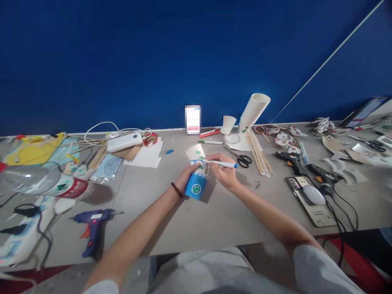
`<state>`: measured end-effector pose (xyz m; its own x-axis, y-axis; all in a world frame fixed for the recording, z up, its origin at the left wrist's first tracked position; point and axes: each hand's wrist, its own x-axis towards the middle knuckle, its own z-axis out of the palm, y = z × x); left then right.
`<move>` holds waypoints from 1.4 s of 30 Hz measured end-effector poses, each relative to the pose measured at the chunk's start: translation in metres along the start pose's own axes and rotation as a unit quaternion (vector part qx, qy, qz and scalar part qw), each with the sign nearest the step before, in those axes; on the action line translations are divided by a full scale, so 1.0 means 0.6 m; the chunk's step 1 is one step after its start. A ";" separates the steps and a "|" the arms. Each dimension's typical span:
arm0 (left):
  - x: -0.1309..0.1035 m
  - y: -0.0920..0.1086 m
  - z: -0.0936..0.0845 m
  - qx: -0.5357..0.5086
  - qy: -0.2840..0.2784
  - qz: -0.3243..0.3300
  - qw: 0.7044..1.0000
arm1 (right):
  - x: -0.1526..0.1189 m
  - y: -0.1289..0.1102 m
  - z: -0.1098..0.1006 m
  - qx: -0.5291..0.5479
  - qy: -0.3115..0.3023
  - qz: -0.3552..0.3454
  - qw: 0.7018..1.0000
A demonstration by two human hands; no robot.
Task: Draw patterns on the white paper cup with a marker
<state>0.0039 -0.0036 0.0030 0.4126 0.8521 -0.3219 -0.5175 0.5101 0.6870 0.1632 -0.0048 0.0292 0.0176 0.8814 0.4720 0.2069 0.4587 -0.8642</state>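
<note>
A paper cup [198, 180] lies tilted in front of me, its mouth pointing away. Its lower part is coloured blue around a round green mark, with scalloped line drawing above; the rim end is white with green spots. My left hand [184, 178], with a beaded bracelet at the wrist, is closed around the cup's left side. In my right hand [226, 174] a white marker with a blue end [223, 164] is pinched, its tip at the cup's surface. Whether the tip touches is too small to tell.
Beyond the cup stand a phone [192, 119], a stack of paper cups [253, 112] and a single cup [228, 124]. Scissors [243, 160] and wooden sticks [260, 157] lie to the right. At left are a blue glue gun [95, 228], a bottle [45, 182] and a power strip [29, 228].
</note>
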 end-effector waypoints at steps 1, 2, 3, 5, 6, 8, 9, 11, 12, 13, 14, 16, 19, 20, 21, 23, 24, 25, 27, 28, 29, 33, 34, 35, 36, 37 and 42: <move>-0.001 0.000 0.001 -0.001 -0.001 0.000 1.000 | 0.000 0.000 0.000 -0.002 -0.001 0.001 1.000; -0.001 0.001 0.001 -0.001 -0.001 0.000 1.000 | 0.000 0.000 0.000 -0.004 -0.001 0.001 1.000; -0.002 0.001 0.002 -0.002 0.000 -0.001 1.000 | 0.000 0.000 0.000 -0.005 -0.001 0.000 1.000; -0.002 0.001 0.003 -0.003 0.003 -0.002 1.000 | 0.001 0.000 -0.001 -0.007 -0.002 -0.002 1.000; -0.003 0.001 0.003 -0.004 0.005 -0.002 1.000 | 0.001 0.001 -0.001 -0.007 -0.002 -0.003 1.000; -0.002 0.000 0.003 -0.005 0.006 -0.006 1.000 | 0.001 0.002 -0.002 -0.009 -0.004 -0.005 1.000; -0.002 0.000 0.002 -0.005 0.007 -0.008 1.000 | 0.001 0.002 -0.002 -0.008 -0.005 -0.006 1.000; -0.001 -0.001 0.002 -0.001 0.006 -0.009 1.000 | 0.001 0.002 -0.002 -0.004 -0.004 -0.010 1.000; -0.001 -0.001 0.002 0.001 0.005 -0.010 1.000 | 0.001 0.001 -0.002 -0.002 -0.004 -0.011 1.000; -0.001 -0.001 0.002 0.002 0.005 -0.011 1.000 | 0.001 0.001 -0.002 -0.001 -0.003 -0.010 1.000; -0.001 0.000 0.002 0.002 0.004 -0.012 1.000 | 0.001 0.000 -0.001 -0.002 -0.001 -0.008 1.000; -0.001 0.000 0.002 0.000 0.004 -0.017 1.000 | 0.001 -0.002 0.000 -0.003 0.003 -0.003 1.000; -0.002 0.001 0.002 -0.005 0.005 -0.019 1.000 | 0.001 -0.002 0.000 0.003 0.005 0.002 1.000; -0.001 0.000 0.001 -0.006 0.004 -0.020 1.000 | 0.001 -0.001 0.000 0.006 0.004 0.002 1.000; -0.001 0.000 0.000 -0.008 0.004 -0.021 1.000 | 0.001 0.000 0.000 0.008 0.003 0.001 1.000; 0.000 -0.001 -0.002 -0.009 0.003 -0.022 1.000 | 0.000 0.001 0.000 0.013 0.001 -0.001 1.000; 0.000 -0.001 -0.002 -0.010 0.003 -0.022 1.000 | 0.000 0.002 0.000 0.015 0.000 -0.001 1.000; 0.001 -0.002 -0.003 -0.010 0.004 -0.022 1.000 | 0.000 0.002 0.000 0.016 0.000 0.000 1.000; 0.000 -0.002 -0.003 -0.011 0.005 -0.022 1.000 | 0.000 0.002 0.000 0.014 0.001 0.005 1.000; 0.000 -0.001 -0.003 -0.011 0.006 -0.022 1.000 | 0.000 0.002 0.000 0.011 0.002 0.008 1.000; 0.000 -0.001 -0.003 -0.011 0.006 -0.022 1.000 | 0.000 0.002 0.000 0.009 0.002 0.008 1.000; -0.002 0.001 0.001 -0.013 0.003 -0.018 1.000 | 0.000 0.003 -0.001 0.008 0.000 -0.006 1.000; -0.002 0.001 0.001 -0.014 0.003 -0.020 1.000 | 0.000 0.004 -0.001 0.008 0.000 -0.011 1.000; -0.003 0.002 0.002 -0.016 0.004 -0.023 1.000 | 0.000 0.004 -0.001 0.007 0.001 -0.013 1.000; -0.003 0.002 0.002 -0.017 0.005 -0.024 1.000 | 0.000 0.004 -0.001 0.007 0.002 -0.011 1.000; -0.003 0.003 0.002 -0.018 0.006 -0.026 0.999 | 0.000 0.004 -0.001 0.007 0.002 -0.005 1.000; -0.003 0.003 0.003 -0.020 0.007 -0.025 0.999 | 0.000 0.000 0.000 0.008 0.001 0.011 1.000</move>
<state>0.0033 -0.0043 0.0060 0.4291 0.8267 -0.3640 -0.5262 0.5563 0.6431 0.1631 -0.0049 0.0294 0.0247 0.8906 0.4541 0.1906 0.4417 -0.8767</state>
